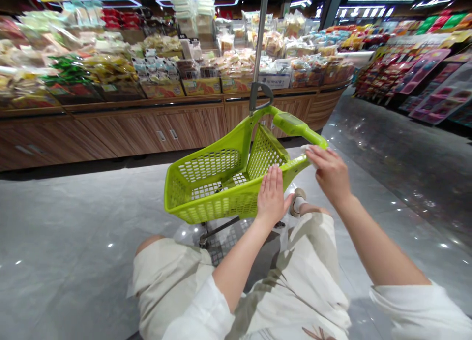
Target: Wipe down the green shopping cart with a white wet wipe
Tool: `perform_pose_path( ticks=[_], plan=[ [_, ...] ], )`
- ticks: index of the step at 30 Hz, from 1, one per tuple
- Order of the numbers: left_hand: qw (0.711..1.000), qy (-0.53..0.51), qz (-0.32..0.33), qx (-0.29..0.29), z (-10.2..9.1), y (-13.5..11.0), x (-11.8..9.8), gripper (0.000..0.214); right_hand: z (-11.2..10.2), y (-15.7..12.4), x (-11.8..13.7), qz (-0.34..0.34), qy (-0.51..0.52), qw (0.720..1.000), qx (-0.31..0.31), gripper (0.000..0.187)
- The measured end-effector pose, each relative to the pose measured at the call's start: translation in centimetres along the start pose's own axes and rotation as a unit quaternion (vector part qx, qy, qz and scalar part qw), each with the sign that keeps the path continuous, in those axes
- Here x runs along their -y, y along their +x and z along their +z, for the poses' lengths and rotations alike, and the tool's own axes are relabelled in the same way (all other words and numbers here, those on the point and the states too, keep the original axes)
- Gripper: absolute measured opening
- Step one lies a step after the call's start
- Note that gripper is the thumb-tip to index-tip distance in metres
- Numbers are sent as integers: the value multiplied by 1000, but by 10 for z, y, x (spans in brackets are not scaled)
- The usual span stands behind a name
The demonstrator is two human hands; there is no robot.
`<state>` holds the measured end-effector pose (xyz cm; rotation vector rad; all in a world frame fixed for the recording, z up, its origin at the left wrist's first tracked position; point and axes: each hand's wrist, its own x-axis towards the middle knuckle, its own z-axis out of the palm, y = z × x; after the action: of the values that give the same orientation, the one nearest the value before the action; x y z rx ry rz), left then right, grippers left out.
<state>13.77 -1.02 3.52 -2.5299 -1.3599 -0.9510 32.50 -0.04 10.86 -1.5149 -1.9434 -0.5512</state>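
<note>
A lime-green plastic shopping basket cart (206,182) stands on the shop floor right in front of my knees. My left hand (272,196) lies flat with its fingers stretched out against the basket's near side wall. My right hand (329,172) is closed on a small white cloth or wipe (307,150), pressed against the green handle bar (295,126). The basket looks to hold nothing. A grey pull rod (259,45) rises from the handle.
A curved wooden counter (147,128) piled with packaged snacks runs across the back. Shelves of goods (424,74) line the right side beyond a glossy grey tiled aisle (387,148). My legs in light shorts are crouched below the cart.
</note>
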Motion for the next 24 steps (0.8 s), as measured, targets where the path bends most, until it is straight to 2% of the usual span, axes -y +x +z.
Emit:
perform_pose_path(
  ticks=[2, 4, 8, 10, 12, 16, 18, 20, 22, 24],
  plan=[
    [1000, 3, -2, -2, 0, 0, -1, 84, -7, 7, -18, 59, -19, 998, -30, 62],
    [1000, 2, -4, -5, 0, 0, -2, 84, -4, 6, -13, 72, -22, 996, -37, 63],
    [1000, -3, -3, -4, 2, 0, -1, 83, 15, -11, 44, -31, 11, 999, 6, 55],
    [1000, -4, 1, -1, 2, 0, 0, 83, 18, -16, 56, -71, 19, 997, 28, 54],
    [1000, 0, 0, 2, 0, 0, 0, 84, 12, -13, 43, -62, 9, 998, 28, 57],
    [1000, 11, -3, 8, -4, 1, -1, 85, -3, 4, -12, 63, -29, 996, -46, 60],
    [1000, 12, -5, 6, -5, 2, -2, 83, -2, 6, -15, 99, -39, 992, -73, 60],
    [1000, 11, -7, 2, -3, 2, -2, 82, 6, 0, 5, 72, -35, 995, -65, 59],
    [1000, 10, -4, 0, -1, 1, -2, 81, 14, -10, 34, 2, -21, 999, -34, 55],
    [1000, 9, 3, 0, 0, 1, 0, 81, 17, -17, 54, -64, -8, 998, 1, 52]
  ],
)
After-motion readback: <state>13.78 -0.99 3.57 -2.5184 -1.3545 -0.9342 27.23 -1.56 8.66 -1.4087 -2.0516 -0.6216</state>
